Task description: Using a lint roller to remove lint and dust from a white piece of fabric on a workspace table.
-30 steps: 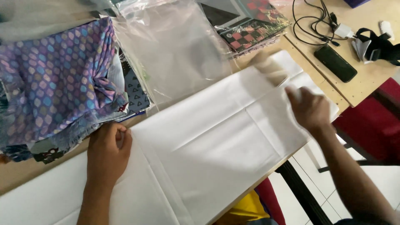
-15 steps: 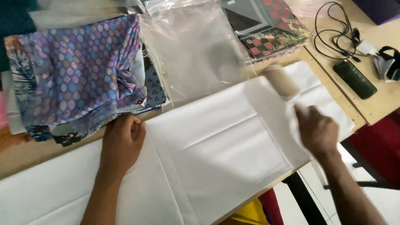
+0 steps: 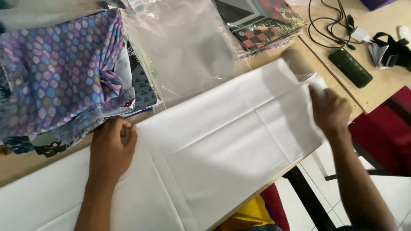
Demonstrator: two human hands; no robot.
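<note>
The right hand (image 3: 329, 110) has moved farther along the folded white cotton cloth (image 3: 222, 141), fingers pinching its right edge; the left hand (image 3: 112, 147) presses flat, anchoring it.

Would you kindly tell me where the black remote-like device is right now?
In the head view, the black device lies on the wooden table at the upper right, beyond the right hand, just below the black cables and left of the black strap.

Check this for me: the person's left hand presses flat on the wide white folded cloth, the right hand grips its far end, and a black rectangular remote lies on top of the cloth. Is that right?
Not quite. The black rectangular remote lies on the bare wooden table, beyond the far end of the wide white folded cloth, not on it. The head view shows this. The rest holds: the left hand presses on the cloth and the right hand grips its far end.
</note>
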